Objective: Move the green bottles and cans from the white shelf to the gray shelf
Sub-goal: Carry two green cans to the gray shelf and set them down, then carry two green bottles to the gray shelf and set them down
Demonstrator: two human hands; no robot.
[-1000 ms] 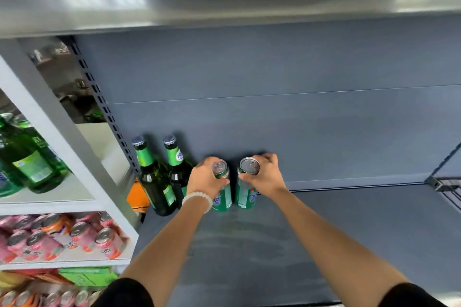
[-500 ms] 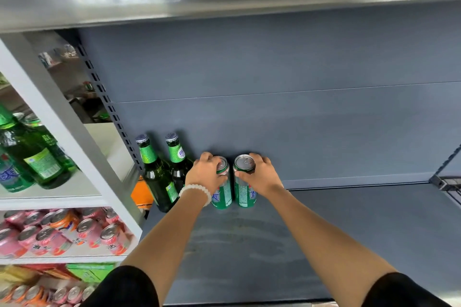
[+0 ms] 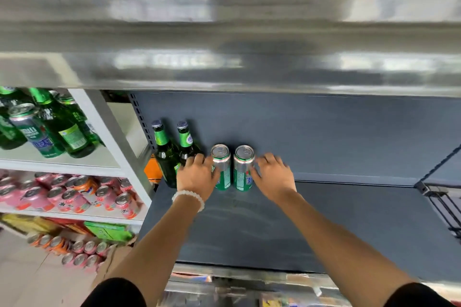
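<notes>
On the gray shelf (image 3: pixel 349 219), at about eleven o'clock from its middle, two green cans (image 3: pixel 222 169) stand upright side by side, just apart. At nine o'clock of them, two green bottles (image 3: pixel 166 157) stand against the back corner. The left hand (image 3: pixel 197 177) lies against the left can's side, its grip loosened, fingers spread and holding nothing. The right hand (image 3: pixel 273 177) sits at three o'clock of the right can, fingertips (image 3: pixel 255 172) brushing it, grip likewise open. At nine o'clock of the scene, the white shelf (image 3: pixel 62 164) holds more green bottles (image 3: pixel 69 132) and a can (image 3: pixel 30 124), with pink cans (image 3: pixel 69 197) on the tier below.
</notes>
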